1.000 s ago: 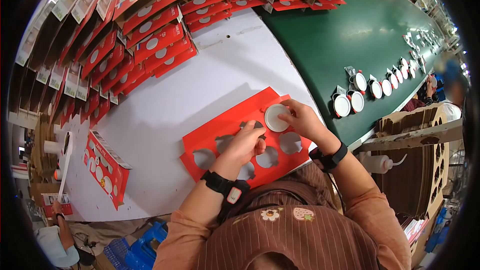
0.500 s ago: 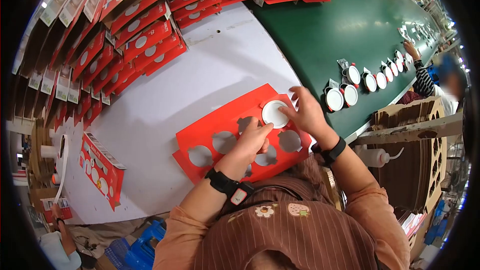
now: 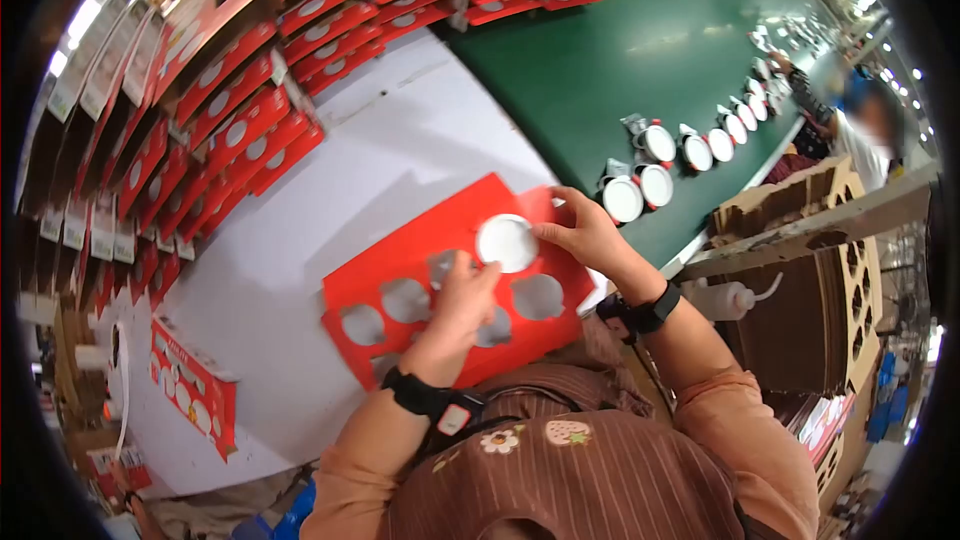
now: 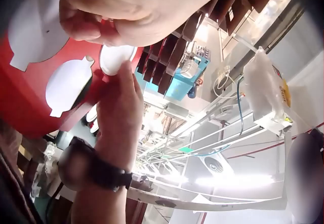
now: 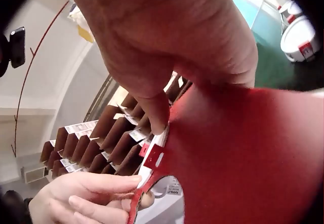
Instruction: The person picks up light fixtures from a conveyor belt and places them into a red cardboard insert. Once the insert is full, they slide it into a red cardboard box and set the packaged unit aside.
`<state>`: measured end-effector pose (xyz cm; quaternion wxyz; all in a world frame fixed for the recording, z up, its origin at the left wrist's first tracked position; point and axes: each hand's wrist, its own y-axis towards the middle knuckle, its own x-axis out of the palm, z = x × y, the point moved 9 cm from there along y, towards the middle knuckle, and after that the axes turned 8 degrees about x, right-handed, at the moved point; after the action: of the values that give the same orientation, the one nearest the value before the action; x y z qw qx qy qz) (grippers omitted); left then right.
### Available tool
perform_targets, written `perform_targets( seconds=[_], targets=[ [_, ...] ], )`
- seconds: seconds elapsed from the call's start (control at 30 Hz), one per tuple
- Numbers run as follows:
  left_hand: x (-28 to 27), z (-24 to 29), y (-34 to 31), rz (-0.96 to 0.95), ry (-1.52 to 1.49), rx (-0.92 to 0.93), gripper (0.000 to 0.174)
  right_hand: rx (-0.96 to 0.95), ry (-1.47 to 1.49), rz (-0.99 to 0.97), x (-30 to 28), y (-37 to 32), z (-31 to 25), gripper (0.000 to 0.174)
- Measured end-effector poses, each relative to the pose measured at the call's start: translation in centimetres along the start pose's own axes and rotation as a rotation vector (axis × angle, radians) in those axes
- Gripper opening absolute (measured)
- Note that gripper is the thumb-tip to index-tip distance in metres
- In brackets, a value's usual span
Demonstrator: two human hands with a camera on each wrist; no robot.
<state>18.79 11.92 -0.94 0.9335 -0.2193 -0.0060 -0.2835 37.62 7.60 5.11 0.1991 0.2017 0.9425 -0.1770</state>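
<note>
A red cardboard sheet [image 3: 430,225] with several round cutouts lies tilted in front of me. One round white downlight [image 3: 506,243] sits at a cutout near its far right corner. My left hand [image 3: 463,305] pinches the card beside the lamp, its index fingertip touching the white rim in the right wrist view. On the other side, my right hand [image 3: 592,237] holds the sheet's edge, thumb at the lamp's rim. The card hides most of its other fingers. Red clips [image 5: 156,155] show along the lamp's side.
Stacked red printed boxes [image 3: 240,130] rise at the back left. A row of white downlights [image 3: 622,199] stands on the green table [image 3: 560,80]. One folded red box [image 3: 193,385] rests at left. Brown cardboard [image 3: 785,320] and another person [image 3: 870,130] are at right.
The sheet with the downlight has shifted left in view as the head view turned. The right hand's fingers moved from above the lamp to the sheet's edge, and the red flap there now lifts.
</note>
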Motion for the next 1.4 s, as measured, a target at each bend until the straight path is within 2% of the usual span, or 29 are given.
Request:
perform_targets(
  seconds=[0.03,0.07,0.1,0.17,0.2,0.27,0.37,0.4,0.43,0.47,0.5,0.53,0.57,0.63,0.67,0.7,0.73,0.77,0.8,0.9,0.93,1.0,1.03,1.1,1.27,1.4],
  targets=[
    [-1.0,0.2,0.8,0.017,0.025,0.021,0.023,0.073,0.034,-0.007,-0.8,0.0,1.1,0.051],
    [-2.4,0.4,1.5,0.035,0.058,-0.006,0.026,-0.057,-0.032,0.195,-3.3,-0.1,2.2,0.040],
    [-3.6,0.9,2.3,0.056,0.093,-0.030,0.031,0.062,-0.201,0.297,-5.9,-0.8,2.7,0.038],
    [-5.1,1.7,2.9,0.118,0.139,-0.087,0.051,0.305,-0.388,0.426,-9.7,-1.0,6.9,0.044],
    [-5.5,1.7,3.4,0.105,0.221,-0.131,0.068,0.306,-0.387,0.441,-10.3,-1.2,7.9,0.044],
    [-5.1,1.7,4.0,0.108,0.272,-0.146,0.069,0.425,-0.422,0.527,-11.4,-2.0,9.9,0.048],
    [-5.1,0.1,4.9,0.124,0.317,-0.193,0.073,0.477,-0.556,0.482,-10.2,-0.7,10.4,0.048],
    [-5.2,-0.5,5.3,0.145,0.247,-0.154,0.071,0.424,-0.586,0.553,-9.8,-0.7,9.9,0.045],
    [-5.5,-0.8,5.4,0.167,0.176,-0.114,0.069,0.425,-0.583,0.555,-9.6,-0.5,9.9,0.045],
    [-5.5,-0.8,4.9,0.168,0.178,-0.112,0.069,0.457,-0.441,0.556,-9.5,-0.5,10.3,0.043],
    [-5.8,0.1,4.3,0.200,0.200,-0.043,0.067,0.486,-0.297,0.552,-9.4,-0.4,10.8,0.042],
    [-6.2,0.8,3.8,0.234,0.222,0.026,0.065,0.418,-0.236,0.630,-9.3,-0.1,11.5,0.038],
    [-6.4,0.3,3.5,0.241,0.224,0.028,0.065,0.413,-0.232,0.625,-8.9,0.0,11.3,0.038],
    [-5.7,4.5,1.7,0.355,0.770,0.607,0.051,0.287,-0.078,0.547,-7.3,0.4,10.6,0.035],
    [-3.6,6.1,0.6,0.218,0.640,0.700,0.043,0.229,0.038,0.508,-6.0,0.1,9.7,0.033],
    [-2.0,6.4,0.2,0.079,0.697,0.773,0.038,0.137,0.015,0.474,-4.8,0.3,9.4,0.032],
    [0.0,7.5,-0.8,-0.020,0.586,0.803,0.040,0.027,0.005,0.438,-3.7,-0.4,7.2,0.030],
    [1.7,8.8,-1.8,-0.104,0.655,0.820,0.044,-0.080,0.001,0.399,-2.7,-1.5,4.5,0.029],
    [3.0,9.2,-2.4,-0.137,0.802,1.030,0.048,-0.151,0.019,0.347,-1.7,-2.5,2.6,0.028],
    [3.4,9.6,-3.2,-0.168,0.657,0.879,0.047,-0.299,0.000,0.272,-0.6,-5.5,-1.7,0.029],
    [3.0,10.2,-3.7,-0.168,0.663,0.872,0.047,-0.296,0.006,0.267,-0.7,-6.1,-2.1,0.029],
    [2.7,10.0,-3.9,-0.284,0.621,0.663,0.048,-0.400,-0.042,0.201,-0.5,-7.5,-3.6,0.029],
    [2.5,10.1,-4.3,-0.278,0.619,0.656,0.048,-0.397,-0.042,0.192,-0.4,-8.0,-4.2,0.029],
    [3.3,10.5,-5.9,-0.417,0.544,0.734,0.048,-0.522,-0.078,0.098,0.7,-9.6,-6.1,0.028],
    [2.5,11.0,-7.8,-0.470,0.637,0.729,0.043,-0.479,0.001,-0.080,1.7,-10.2,-6.5,0.031],
    [1.6,8.5,-7.1,-0.424,0.568,0.671,0.043,-0.497,-0.025,-0.041,2.0,-10.4,-6.9,0.029]
  ],
)
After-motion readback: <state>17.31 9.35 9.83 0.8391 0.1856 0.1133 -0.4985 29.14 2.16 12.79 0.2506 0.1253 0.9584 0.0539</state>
